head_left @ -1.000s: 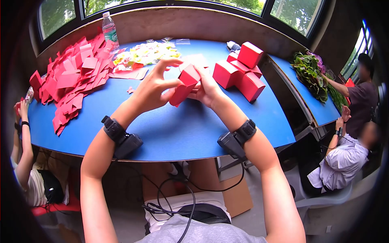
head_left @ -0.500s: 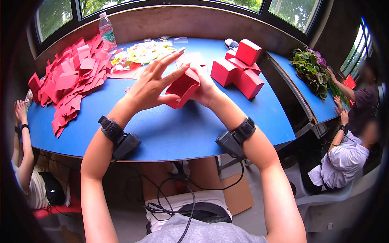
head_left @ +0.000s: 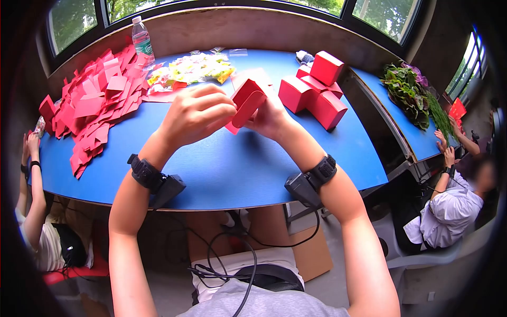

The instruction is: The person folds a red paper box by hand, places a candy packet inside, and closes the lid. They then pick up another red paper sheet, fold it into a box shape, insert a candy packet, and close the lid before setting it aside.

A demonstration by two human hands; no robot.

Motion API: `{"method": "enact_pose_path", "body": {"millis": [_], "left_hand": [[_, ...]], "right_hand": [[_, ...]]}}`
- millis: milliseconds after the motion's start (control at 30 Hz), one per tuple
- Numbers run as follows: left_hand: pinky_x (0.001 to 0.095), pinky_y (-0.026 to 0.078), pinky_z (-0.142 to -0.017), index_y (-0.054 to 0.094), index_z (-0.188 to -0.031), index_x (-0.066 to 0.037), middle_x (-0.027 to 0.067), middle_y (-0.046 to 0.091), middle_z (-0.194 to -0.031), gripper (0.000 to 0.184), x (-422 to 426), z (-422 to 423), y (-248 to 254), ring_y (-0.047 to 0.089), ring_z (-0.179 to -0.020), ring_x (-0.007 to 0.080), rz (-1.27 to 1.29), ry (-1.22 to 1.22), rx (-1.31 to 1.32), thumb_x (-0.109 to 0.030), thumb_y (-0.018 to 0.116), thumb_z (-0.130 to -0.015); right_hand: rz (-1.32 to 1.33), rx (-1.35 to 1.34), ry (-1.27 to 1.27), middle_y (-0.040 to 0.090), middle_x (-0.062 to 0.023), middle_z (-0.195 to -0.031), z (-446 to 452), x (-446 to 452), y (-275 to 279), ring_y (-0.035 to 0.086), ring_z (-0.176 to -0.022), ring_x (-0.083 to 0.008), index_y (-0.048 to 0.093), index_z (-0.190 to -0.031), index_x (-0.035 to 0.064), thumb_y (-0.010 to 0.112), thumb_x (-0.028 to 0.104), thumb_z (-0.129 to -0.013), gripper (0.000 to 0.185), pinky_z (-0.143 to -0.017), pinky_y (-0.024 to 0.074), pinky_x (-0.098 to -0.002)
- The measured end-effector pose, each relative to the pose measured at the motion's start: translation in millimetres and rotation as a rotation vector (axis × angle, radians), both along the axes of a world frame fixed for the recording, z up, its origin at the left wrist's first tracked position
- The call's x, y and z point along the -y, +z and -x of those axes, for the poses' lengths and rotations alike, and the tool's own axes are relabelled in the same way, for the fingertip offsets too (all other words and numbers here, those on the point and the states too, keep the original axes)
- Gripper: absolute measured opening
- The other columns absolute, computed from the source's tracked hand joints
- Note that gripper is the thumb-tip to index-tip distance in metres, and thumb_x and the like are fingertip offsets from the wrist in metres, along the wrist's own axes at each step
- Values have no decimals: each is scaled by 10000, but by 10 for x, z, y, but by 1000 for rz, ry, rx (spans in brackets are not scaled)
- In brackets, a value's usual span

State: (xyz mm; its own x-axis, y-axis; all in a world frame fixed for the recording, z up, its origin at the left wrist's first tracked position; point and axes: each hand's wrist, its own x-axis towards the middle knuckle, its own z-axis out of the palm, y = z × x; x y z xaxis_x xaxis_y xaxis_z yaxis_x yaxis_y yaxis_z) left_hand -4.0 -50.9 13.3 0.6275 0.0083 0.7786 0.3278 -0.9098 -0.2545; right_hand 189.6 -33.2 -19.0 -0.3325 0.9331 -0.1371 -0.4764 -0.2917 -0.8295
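A partly folded red paper box [head_left: 247,108] is held above the blue table, its end flap with rounded corners tilted up. My right hand [head_left: 272,115] grips it from the right, with the fingers behind it. On the left side, my left hand [head_left: 198,112] is closed, its curled fingertips at the box's edge; the thumb is mostly hidden. Several finished red boxes [head_left: 327,68] are stacked to the right of my right hand. Beyond my left hand lies a big heap of flat red box pieces [head_left: 105,98].
Small wrapped packets in yellow and white [head_left: 198,68] lie at the back of the blue table [head_left: 232,179], near a water bottle [head_left: 142,39]. Leafy plants [head_left: 406,95] cover part of a second table on the right. Other people sit at both sides. Black cables [head_left: 222,264] hang over my lap.
My left hand has gone from spread fingers to curled ones at the box's edge. The box has turned and tipped, so its rounded flap now faces me.
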Motion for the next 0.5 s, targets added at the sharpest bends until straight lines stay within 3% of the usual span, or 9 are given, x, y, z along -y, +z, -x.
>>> {"method": "enact_pose_path", "body": {"millis": [33, 67, 100, 167, 200, 233, 300, 333, 500], "left_hand": [[303, 521, -651, 627, -907, -141, -39, 632, -1019, 228, 7, -10, 1, 623, -878, 178, 9, 22, -82, -119, 706, -694], [355, 513, -789, 634, -1032, -112, 18, 633, -1052, 366, 19, -13, -20, 609, -937, 226, 88, 48, -136, -115, 729, -678], [355, 513, -789, 634, -1032, -112, 18, 633, -1052, 366, 37, -37, -12, 609, -937, 226, 89, 47, -134, -115, 729, -678], [377, 477, -891, 607, -1159, -152, 48, 553, -1242, 464, 67, -98, 37, 553, -1083, 250, 95, 102, -112, -138, 706, -706], [423, 386, -1008, 530, -1276, -183, 74, 419, -1388, 598, 52, -59, 40, 434, -1240, 273, 128, 149, -188, -206, 714, -707], [423, 386, -1008, 530, -1276, -183, 74, 419, -1388, 598, 49, -50, 48, 434, -1240, 273, 126, 150, -186, -206, 714, -707], [426, 340, -1046, 402, -1371, -238, 52, 334, -1447, 830, 52, -38, 56, 359, -1304, 265, 147, 228, -214, -292, 747, -617], [429, 304, -1068, 315, -1418, -212, 50, 286, -1472, 1000, 25, -33, 39, 299, -1339, 265, 126, 282, -272, -400, 776, -550], [477, 244, -1091, 331, -1401, -123, 99, 280, -1465, 1037, 66, -48, 60, 259, -1351, 313, 269, 259, -274, -432, 805, -532]], "right_hand": [[1, -1, 0, 562, -117, -1114, -1, -5, -1, 606, -957, -286, 463, -1190, 132, 397, 510, -900, 481, -820, 524, -439], [-9, 29, 18, 567, -117, -1104, -5, -7, -1, 610, -947, -286, 469, -1180, 127, 409, 512, -896, 482, -816, 525, -437], [-20, 60, 36, 572, -117, -1094, -8, 0, 11, 614, -937, -285, 474, -1170, 123, 420, 515, -893, 483, -812, 525, -435], [-44, 95, 53, 571, -147, -1097, 12, 31, 31, 616, -941, -287, 457, -1192, 107, 405, 539, -898, 526, -819, 520, -449], [-43, 163, 70, 568, -165, -1104, 21, 64, 51, 614, -951, -291, 443, -1211, 95, 385, 551, -903, 553, -826, 516, -456], [-41, 231, 87, 564, -182, -1111, 33, 81, 62, 612, -962, -295, 428, -1229, 84, 365, 564, -908, 580, -833, 512, -463], [-45, 288, 125, 554, -203, -1129, 58, 92, 59, 608, -977, -308, 400, -1258, 63, 311, 569, -922, 614, -824, 516, -466], [-65, 306, 149, 550, -202, -1134, 69, 106, 53, 605, -983, -309, 395, -1262, 56, 302, 576, -921, 629, -814, 521, -460], [-120, 318, 106, 574, -162, -1061, 64, 66, 49, 617, -881, -252, 446, -1223, 48, 262, 630, -904, 689, -733, 548, -389]]}}
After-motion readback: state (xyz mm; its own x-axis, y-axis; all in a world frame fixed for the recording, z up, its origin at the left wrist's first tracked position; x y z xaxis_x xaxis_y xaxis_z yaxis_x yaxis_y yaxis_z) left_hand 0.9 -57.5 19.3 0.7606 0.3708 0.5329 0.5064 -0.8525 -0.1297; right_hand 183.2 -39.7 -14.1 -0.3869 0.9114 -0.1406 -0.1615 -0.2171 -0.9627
